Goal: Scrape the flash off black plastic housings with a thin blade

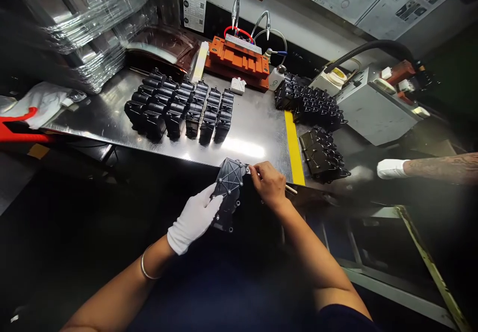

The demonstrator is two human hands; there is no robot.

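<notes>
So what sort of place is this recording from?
Probably a factory assembly or finishing station: rows of identical black moulded plastic parts on a steel workbench, an orange fixture with tubing behind them, and a co-worker's white-gloved hand nearby.

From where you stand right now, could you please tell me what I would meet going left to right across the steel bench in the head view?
White cloth → rows of black plastic housings → yellow tape strip → grey metal machine
</notes>
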